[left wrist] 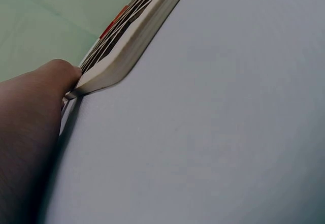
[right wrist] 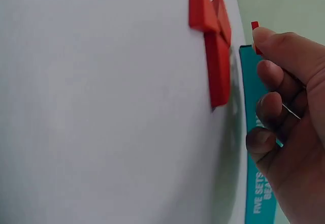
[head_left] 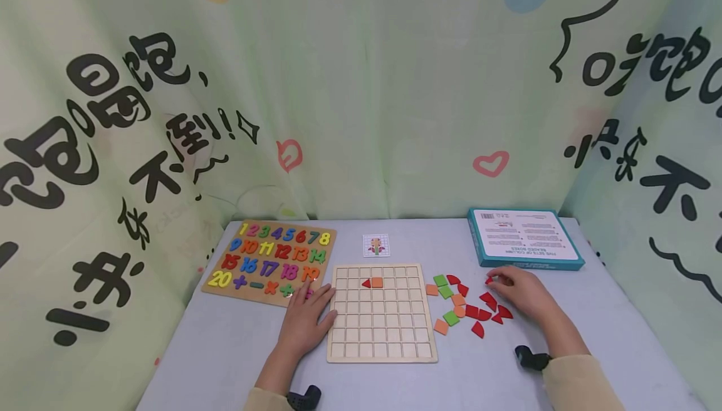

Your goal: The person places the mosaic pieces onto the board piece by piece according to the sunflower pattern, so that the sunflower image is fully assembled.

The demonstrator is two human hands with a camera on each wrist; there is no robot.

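My right hand pinches a small red piece between thumb and index finger, raised over the right side of the table. Fingers spread, my left hand lies at the left edge of the wooden grid board, its thumb right at the rim. On the board's second row sit a red triangle and an orange square, side by side. Between board and right hand lie loose red, green and orange pieces, among them a red quarter-round piece and a green square.
A wooden number puzzle lies at the left, partly under the left fingers. Behind the board is a small pattern card. A teal box stands at the back right, just beyond the right hand. A printed curtain encloses the table.
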